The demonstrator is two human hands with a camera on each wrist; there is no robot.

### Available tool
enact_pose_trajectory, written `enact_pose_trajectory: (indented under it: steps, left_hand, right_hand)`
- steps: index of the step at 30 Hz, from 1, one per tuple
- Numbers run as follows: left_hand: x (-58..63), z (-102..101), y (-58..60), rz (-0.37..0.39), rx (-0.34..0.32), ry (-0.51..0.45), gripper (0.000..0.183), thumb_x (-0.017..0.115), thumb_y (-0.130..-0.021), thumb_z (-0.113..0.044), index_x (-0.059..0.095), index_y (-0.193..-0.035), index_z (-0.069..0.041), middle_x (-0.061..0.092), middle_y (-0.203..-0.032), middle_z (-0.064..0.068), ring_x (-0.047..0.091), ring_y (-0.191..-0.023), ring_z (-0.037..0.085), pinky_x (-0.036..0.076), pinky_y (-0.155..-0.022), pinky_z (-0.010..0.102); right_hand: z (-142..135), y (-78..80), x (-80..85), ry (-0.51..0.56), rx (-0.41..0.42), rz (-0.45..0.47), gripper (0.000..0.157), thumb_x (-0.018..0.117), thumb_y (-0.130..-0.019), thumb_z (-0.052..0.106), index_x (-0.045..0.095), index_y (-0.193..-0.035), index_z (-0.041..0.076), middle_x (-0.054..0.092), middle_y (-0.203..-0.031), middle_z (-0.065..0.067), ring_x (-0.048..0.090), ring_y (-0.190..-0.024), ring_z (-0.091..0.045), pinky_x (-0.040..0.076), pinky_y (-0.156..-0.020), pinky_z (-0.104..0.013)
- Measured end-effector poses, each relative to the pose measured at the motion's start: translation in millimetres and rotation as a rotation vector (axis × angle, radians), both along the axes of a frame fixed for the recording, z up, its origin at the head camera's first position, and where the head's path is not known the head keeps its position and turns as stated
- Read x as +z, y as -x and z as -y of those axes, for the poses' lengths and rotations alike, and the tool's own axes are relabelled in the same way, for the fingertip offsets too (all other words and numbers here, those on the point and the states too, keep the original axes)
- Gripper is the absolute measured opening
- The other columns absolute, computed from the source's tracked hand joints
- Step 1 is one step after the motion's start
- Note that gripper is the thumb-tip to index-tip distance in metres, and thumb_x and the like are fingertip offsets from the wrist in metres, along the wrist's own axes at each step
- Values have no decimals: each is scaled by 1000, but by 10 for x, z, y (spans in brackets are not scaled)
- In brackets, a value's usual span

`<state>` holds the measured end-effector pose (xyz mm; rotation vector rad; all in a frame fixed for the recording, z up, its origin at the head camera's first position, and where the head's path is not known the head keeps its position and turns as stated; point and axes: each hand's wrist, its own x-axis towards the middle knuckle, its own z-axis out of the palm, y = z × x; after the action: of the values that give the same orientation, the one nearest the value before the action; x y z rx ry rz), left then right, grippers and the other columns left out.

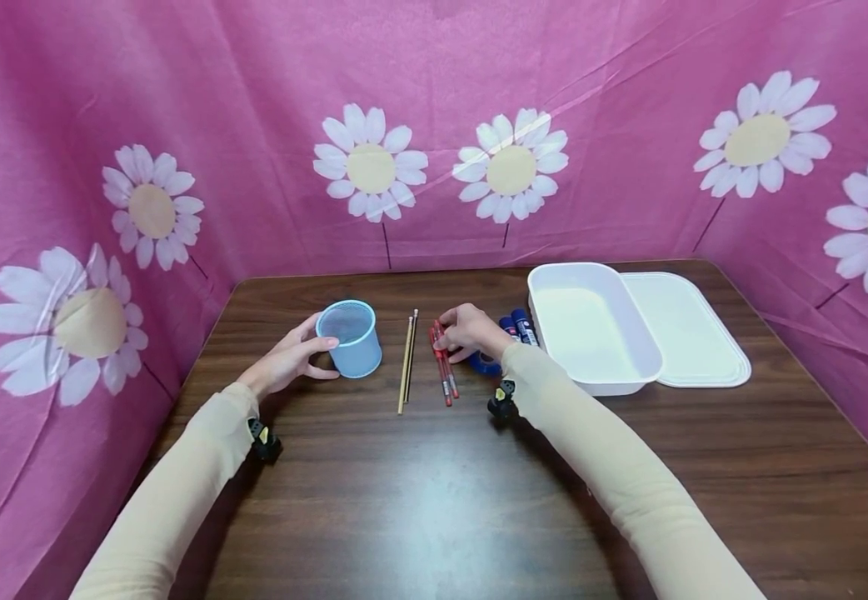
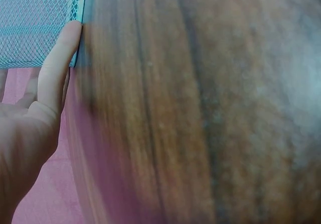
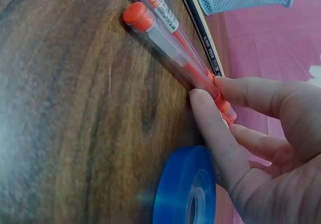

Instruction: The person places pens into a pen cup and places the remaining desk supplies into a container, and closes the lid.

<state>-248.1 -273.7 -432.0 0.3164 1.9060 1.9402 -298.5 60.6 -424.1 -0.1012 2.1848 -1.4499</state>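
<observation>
A light blue mesh pen cup (image 1: pixel 359 354) stands at the left of the table. My left hand (image 1: pixel 291 358) holds it from the left side, with a digit laid along the mesh wall in the left wrist view. Two red gel pens (image 3: pixel 173 45) with clear barrels lie side by side near the table's middle. At their far end, my right hand (image 1: pixel 471 332) pinches them between thumb and fingertip. Two pencils (image 1: pixel 407 362) lie between the cup and the pens. A blue tape roll (image 3: pixel 173 194) sits just beside the right hand, partly covered by it in the head view.
Blue glue sticks (image 1: pixel 524 327) lie right of the right hand, by a white plastic box (image 1: pixel 595 387). Its flat white lid (image 1: pixel 692 333) lies to the right, partly behind the box. A pink flowered cloth (image 1: pixel 441 50) hangs around the wooden table (image 1: pixel 374 500).
</observation>
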Motion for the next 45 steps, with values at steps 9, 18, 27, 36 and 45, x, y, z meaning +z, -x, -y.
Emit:
enact_pose_trajectory:
  steps: [9, 18, 27, 36, 45]
  left_hand:
    - [35, 27, 25, 0, -13, 3, 59, 59, -101, -13, 31, -154, -15, 30, -152, 20, 31, -140, 39, 54, -87, 67]
    - [55, 52, 16, 3, -10, 17, 57, 59, -102, -14, 33, -152, -17, 32, -150, 15, 35, -138, 36, 54, -88, 66]
    - [69, 65, 25, 1, -16, 12, 60, 57, -102, -13, 29, -155, -15, 28, -153, 19, 29, -142, 39, 54, -89, 66]
    - [73, 67, -14, 18, -8, 3, 63, 59, -101, -14, 28, -155, -14, 28, -154, 20, 35, -137, 35, 53, -90, 66]
    - [4, 15, -2, 25, -21, -16, 61, 58, -102, -12, 29, -155, -14, 29, -153, 18, 30, -141, 38, 53, -90, 66]
  right_hand:
    - [9, 27, 18, 20, 17, 0, 60, 71, -87, -9, 48, -142, -7, 69, -101, -18, 63, -75, -21, 64, -66, -35]
    - [-20, 53, 246, 25, 99, 45, 55, 65, -88, -9, 47, -140, -6, 64, -99, -15, 64, -71, -21, 64, -68, -39]
    - [-6, 78, 628, 101, 186, 97, 62, 59, -93, -8, 38, -149, 5, 60, -122, -33, 70, -86, -33, 62, -81, -52]
    - [161, 68, 917, 128, 261, 72, 34, 61, -100, 5, 54, -133, 5, 63, -124, -25, 70, -82, -30, 62, -79, -50]
    - [279, -50, 1110, 280, 304, 58, 35, 65, -99, 9, 56, -131, 3, 69, -117, -20, 73, -87, -32, 62, -82, -50]
